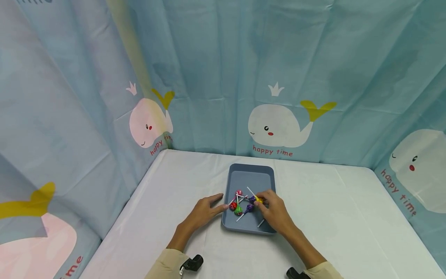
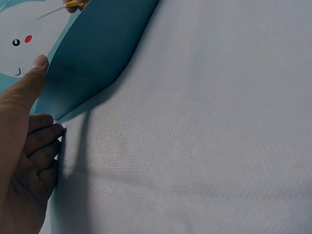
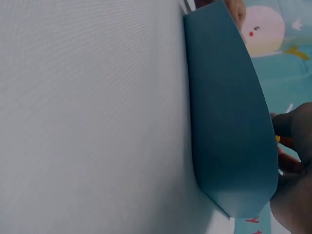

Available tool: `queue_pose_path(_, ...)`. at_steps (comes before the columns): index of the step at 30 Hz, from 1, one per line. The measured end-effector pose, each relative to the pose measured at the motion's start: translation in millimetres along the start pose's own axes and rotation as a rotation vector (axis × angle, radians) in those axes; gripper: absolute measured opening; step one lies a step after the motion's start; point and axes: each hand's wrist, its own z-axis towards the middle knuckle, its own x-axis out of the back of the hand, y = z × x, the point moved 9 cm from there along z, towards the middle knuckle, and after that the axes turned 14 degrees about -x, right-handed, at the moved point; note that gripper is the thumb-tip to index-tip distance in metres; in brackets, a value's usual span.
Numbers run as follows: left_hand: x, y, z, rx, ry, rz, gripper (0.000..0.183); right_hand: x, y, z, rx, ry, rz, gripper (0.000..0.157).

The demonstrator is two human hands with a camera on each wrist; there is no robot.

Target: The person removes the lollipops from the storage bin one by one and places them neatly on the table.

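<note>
A blue-grey tray point(image 1: 249, 177) lies on the white-covered table. In its near half several lollipops cluster, among them a red one point(image 1: 233, 206), a green one point(image 1: 238, 210) and a purple one point(image 1: 250, 207). My right hand point(image 1: 273, 211) reaches over the tray's right side and pinches a yellow lollipop point(image 1: 258, 199) between thumb and fingers, its white stick pointing up and left. My left hand point(image 1: 205, 211) rests at the tray's left edge, thumb at the rim and fingers loosely extended. In the left wrist view, the left hand's thumb point(image 2: 36, 70) touches the tray's outer wall point(image 2: 97, 53).
The white tablecloth point(image 1: 331, 201) spreads around the tray. Blue curtains with whale prints point(image 1: 275, 126) enclose the back and both sides of the table. Beneath the right hand, another white stick point(image 1: 261, 223) lies in the tray.
</note>
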Motion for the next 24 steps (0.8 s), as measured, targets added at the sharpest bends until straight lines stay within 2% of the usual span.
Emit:
queue_pose_path(4, 0.1, -0.3, 0.0, 0.0, -0.001, 0.003, 0.073, 5.1, -1.8, -1.5, 0.022, 0.015, 0.001, 0.02)
queue_pose_path(8, 0.2, -1.1, -0.1, 0.008, 0.0, 0.004, 0.073, 11.4, -0.8, -2.2, 0.008, 0.031, 0.01, 0.02)
queue_pose_path(14, -0.6, -1.7, -0.7, 0.019, -0.001, 0.003, 0.073, 21.7, 5.2, -3.1, -0.001, 0.083, 0.089, 0.028)
queue_pose_path(24, 0.4, 0.2, -0.4, 0.018, 0.008, -0.006, 0.071, 41.1, 24.5, -1.6, -0.108, 0.156, 0.202, 0.034)
